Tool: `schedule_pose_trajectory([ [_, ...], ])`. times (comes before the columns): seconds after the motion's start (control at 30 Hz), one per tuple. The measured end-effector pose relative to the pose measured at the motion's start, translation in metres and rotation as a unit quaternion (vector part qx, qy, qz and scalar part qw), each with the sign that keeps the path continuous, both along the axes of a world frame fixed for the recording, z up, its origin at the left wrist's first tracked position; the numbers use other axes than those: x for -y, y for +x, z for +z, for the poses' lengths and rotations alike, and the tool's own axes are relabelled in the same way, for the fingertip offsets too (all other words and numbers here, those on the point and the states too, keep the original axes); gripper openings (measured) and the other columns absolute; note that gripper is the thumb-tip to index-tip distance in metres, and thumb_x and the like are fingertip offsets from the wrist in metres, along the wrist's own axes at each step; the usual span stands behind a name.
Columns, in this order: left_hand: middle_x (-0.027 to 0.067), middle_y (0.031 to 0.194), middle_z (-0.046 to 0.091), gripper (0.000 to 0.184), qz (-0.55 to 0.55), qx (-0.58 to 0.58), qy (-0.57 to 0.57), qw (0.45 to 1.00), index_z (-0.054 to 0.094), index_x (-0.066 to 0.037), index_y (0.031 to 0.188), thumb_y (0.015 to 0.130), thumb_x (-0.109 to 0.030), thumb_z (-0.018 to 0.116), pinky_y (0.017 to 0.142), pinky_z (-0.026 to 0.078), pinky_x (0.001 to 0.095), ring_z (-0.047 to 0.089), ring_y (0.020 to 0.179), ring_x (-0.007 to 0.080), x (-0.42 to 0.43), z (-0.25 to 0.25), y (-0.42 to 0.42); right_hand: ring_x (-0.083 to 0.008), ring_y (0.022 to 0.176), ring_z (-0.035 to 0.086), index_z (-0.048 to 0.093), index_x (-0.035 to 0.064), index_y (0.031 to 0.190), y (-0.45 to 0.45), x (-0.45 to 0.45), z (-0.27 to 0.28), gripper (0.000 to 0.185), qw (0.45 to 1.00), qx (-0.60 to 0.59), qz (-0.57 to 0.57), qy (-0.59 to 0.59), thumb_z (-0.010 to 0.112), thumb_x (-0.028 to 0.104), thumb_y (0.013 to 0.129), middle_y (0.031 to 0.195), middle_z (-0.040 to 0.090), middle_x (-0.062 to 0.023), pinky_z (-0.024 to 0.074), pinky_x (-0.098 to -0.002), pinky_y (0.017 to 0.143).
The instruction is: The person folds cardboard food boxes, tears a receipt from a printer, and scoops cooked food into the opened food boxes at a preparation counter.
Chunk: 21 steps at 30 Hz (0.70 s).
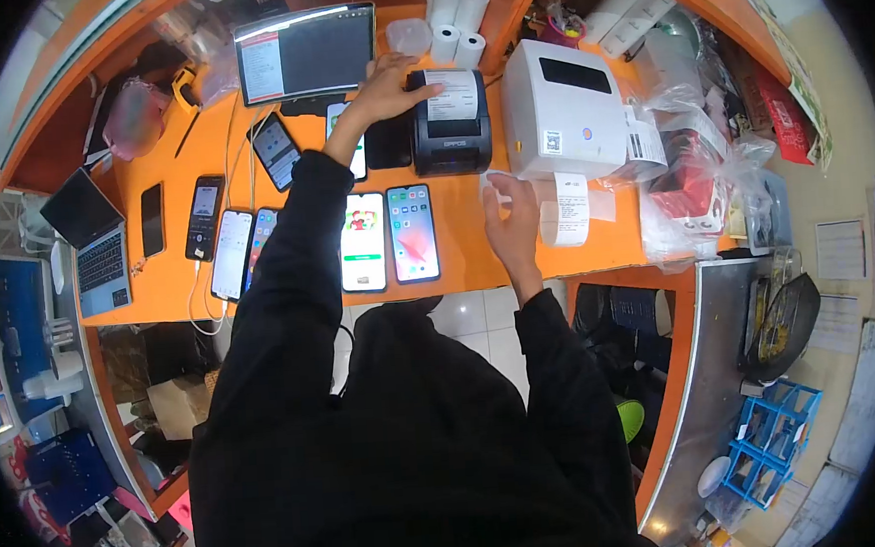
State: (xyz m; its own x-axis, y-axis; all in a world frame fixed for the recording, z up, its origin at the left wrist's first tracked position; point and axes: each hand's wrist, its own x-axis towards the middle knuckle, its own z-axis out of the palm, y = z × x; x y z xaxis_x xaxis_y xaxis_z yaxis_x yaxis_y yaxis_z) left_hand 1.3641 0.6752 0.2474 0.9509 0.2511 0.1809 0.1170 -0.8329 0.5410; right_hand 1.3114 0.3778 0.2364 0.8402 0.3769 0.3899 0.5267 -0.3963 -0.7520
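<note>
My left hand (391, 88) reaches over the phones with its fingers apart. Its thumb lies at the edge of a printed receipt (452, 97) that comes out of the black receipt printer (453, 154). A tablet (309, 56) stands just behind this hand. In front of the white label printer (568, 105) is my right hand (513, 224), its fingers curled around a white paper slip (495, 192). Beside it a printed receipt strip (572, 210) hangs from the label printer's front. A phone with a pink wallpaper (413, 235) lies between my two forearms.
Several phones cover the orange table, including a black phone (153, 219) near the small laptop (103, 244). Paper rolls (457, 22) are stacked at the back. Plastic bags (692, 178) crowd the right end. A white charging cable (197, 298) droops over the front edge.
</note>
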Motion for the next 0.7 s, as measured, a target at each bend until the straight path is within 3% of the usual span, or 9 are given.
schedule_pose_trajectory([
  [0.07, 0.0208, 0.15, 0.034, 0.099, -0.014, -0.061, 0.0, 0.998, 0.045, -0.008, 0.142, 0.071, -0.074, 0.065, 0.114, 0.021, 0.0552, 0.021, 0.143, 0.039, -0.001, 0.0, 0.016, -0.0242, 0.093, 0.062, 0.065, 0.0046, 0.105, 0.006, -0.005, -0.002, 0.017, 1.0, -0.006, -0.002, -0.004, 0.063, 0.012, 0.089, 0.099, 0.063, -0.012, 0.051, -0.0347, 0.074],
  [0.27, 0.0191, 0.153, 0.028, 0.114, -0.034, -0.156, 0.026, 0.987, 0.041, -0.01, 0.145, 0.059, -0.08, 0.068, 0.107, 0.015, 0.0712, 0.017, 0.145, 0.0375, -0.001, 0.002, 0.033, -0.0244, 0.094, 0.062, 0.064, 0.0052, 0.106, 0.016, -0.011, -0.016, 0.018, 0.999, -0.031, -0.002, -0.012, 0.063, 0.013, 0.09, 0.101, 0.062, -0.0116, 0.0517, -0.0347, 0.075],
  [0.37, 0.0175, 0.152, 0.032, 0.11, -0.044, -0.165, 0.048, 0.984, 0.045, -0.009, 0.142, 0.06, -0.078, 0.07, 0.109, 0.019, 0.068, 0.02, 0.144, 0.0366, -0.004, -0.004, 0.041, -0.0242, 0.094, 0.062, 0.065, 0.0054, 0.106, 0.017, -0.013, -0.019, 0.018, 0.999, -0.039, -0.007, -0.007, 0.063, 0.015, 0.09, 0.101, 0.062, -0.0118, 0.0519, -0.0346, 0.074],
  [0.57, 0.0171, 0.137, 0.051, 0.076, -0.102, -0.076, 0.019, 0.992, 0.062, -0.005, 0.124, 0.069, -0.053, 0.081, 0.109, 0.035, 0.0444, 0.045, 0.13, 0.0332, -0.012, -0.014, 0.049, -0.0239, 0.094, 0.063, 0.065, 0.0058, 0.106, 0.02, -0.015, -0.024, 0.019, 0.998, -0.055, -0.013, -0.002, 0.062, 0.017, 0.092, 0.101, 0.062, -0.0122, 0.0521, -0.0347, 0.075],
  [0.7, 0.0162, 0.13, 0.056, 0.061, -0.108, -0.051, -0.013, 0.993, 0.064, -0.003, 0.12, 0.074, -0.039, 0.081, 0.104, 0.04, 0.0389, 0.052, 0.123, 0.0317, -0.011, -0.013, 0.049, -0.0255, 0.093, 0.06, 0.064, 0.0069, 0.106, 0.021, -0.018, -0.023, 0.018, 0.997, -0.078, -0.02, 0.017, 0.063, 0.015, 0.09, 0.098, 0.061, -0.0117, 0.0494, -0.0355, 0.074],
])
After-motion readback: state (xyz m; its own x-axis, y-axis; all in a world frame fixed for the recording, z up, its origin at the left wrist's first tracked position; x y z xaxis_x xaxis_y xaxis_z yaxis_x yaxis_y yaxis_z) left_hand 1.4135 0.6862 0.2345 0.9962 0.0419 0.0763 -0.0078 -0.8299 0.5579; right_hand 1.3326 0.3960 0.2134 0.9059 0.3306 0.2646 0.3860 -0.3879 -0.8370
